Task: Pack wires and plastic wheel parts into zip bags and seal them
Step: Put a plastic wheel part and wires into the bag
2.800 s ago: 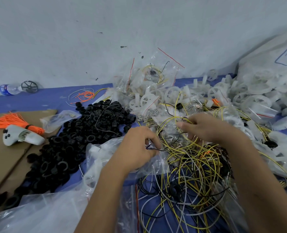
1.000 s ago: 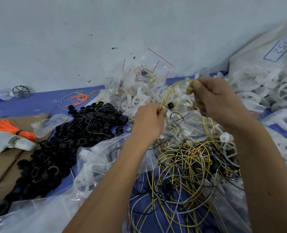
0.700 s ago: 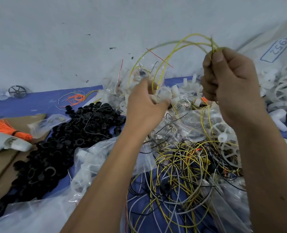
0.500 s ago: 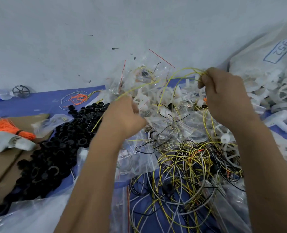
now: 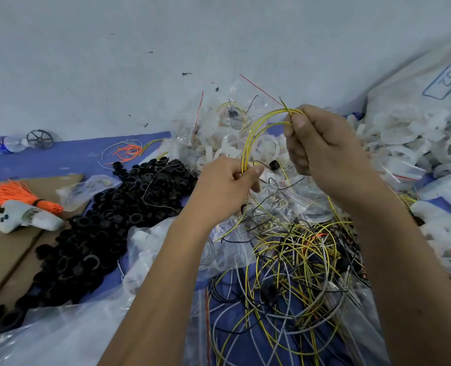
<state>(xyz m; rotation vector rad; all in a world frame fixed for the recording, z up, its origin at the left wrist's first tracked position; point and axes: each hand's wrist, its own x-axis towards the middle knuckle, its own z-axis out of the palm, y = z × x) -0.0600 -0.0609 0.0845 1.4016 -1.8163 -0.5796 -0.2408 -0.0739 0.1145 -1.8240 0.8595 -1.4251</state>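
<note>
Yellow wires [image 5: 248, 143]: pinched at both ends, arched between the hands above the wire tangle [image 5: 298, 260]; half a second ago the loop was wider.
Right hand [image 5: 316, 146]: pinches the upper ends.
Left hand [image 5: 229, 186]: has moved in, pinching the lower run.
Meaning: likely coiling a small bundle for bagging.
Zip bags [image 5: 219, 249]: beneath, unsealed.

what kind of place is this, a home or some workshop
Likely a small workshop or piecework packing spot: heaps of black plastic rings and white wheel parts, tangled wires, and clear zip bags on a blue mat.
</note>
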